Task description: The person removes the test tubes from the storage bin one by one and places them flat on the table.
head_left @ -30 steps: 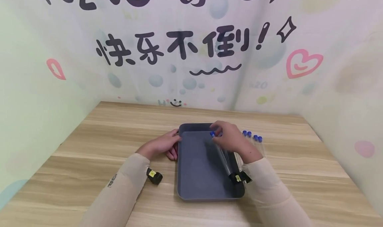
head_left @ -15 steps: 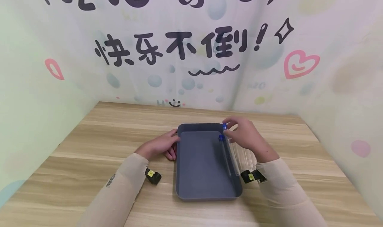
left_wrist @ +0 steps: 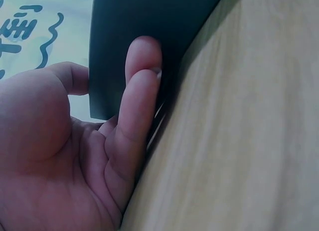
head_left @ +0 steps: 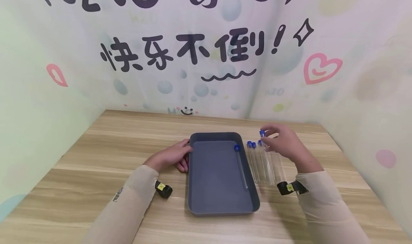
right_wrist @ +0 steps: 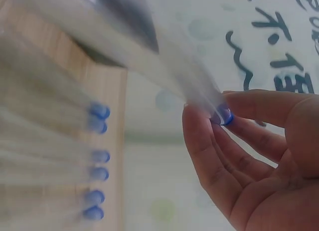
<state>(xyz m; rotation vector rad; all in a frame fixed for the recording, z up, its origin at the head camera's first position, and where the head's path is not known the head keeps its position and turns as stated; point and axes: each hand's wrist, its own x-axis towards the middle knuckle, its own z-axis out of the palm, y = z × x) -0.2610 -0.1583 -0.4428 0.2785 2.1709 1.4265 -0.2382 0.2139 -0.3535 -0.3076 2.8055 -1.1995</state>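
Note:
My right hand (head_left: 284,142) pinches the blue cap of a clear test tube (head_left: 267,162) between thumb and fingers. That tube hangs over a row of like tubes on the table, right of the grey tray (head_left: 215,209). In the right wrist view the held test tube (right_wrist: 192,86) slants up from the fingertips, blurred. Another blue-capped tube (head_left: 242,169) lies inside the tray along its right wall. My left hand (head_left: 170,156) holds the tray's left wall, thumb at the rim; in the left wrist view its fingers (left_wrist: 137,101) press the wall's outside.
Several blue-capped test tubes (head_left: 253,162) lie side by side on the wooden table (head_left: 128,140), close to the tray's right wall. Their blue caps (right_wrist: 99,156) line up in the right wrist view. A printed cloth wall (head_left: 193,90) stands behind the table.
My right hand has moved right with its test tube, from over the tray to above the tubes on the table. The other tube stays in the tray. My left hand keeps its place.

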